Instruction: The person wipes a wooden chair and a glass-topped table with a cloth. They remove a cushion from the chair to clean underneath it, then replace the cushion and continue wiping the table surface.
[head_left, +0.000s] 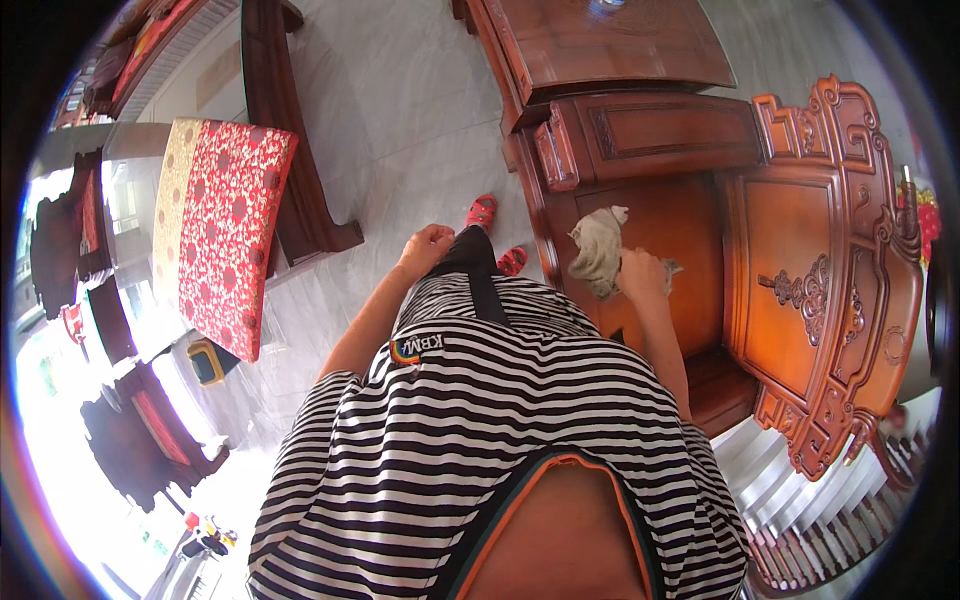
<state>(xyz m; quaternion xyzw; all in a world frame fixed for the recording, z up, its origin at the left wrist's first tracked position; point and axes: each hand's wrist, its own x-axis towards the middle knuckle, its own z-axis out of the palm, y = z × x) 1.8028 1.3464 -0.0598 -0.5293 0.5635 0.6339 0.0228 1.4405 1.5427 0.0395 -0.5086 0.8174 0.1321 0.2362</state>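
My right hand (643, 274) grips a crumpled grey-beige cloth (598, 251) over the seat of a carved reddish-brown wooden chair (694, 225). One part of the cloth hangs out to the left of the hand, and a small end shows on its right. Whether the cloth touches the seat I cannot tell. My left hand (426, 247) is beside my dark trousers, with its fingers curled loosely; nothing is seen in it, though the inside of the palm is hidden.
A wooden table (615, 45) adjoins the chair at the top. To the left stands dark wooden furniture (300, 150) beside a red and gold patterned cushion (232, 225). A yellow and dark object (204, 363) lies below it. Stair balusters (840, 544) show at lower right.
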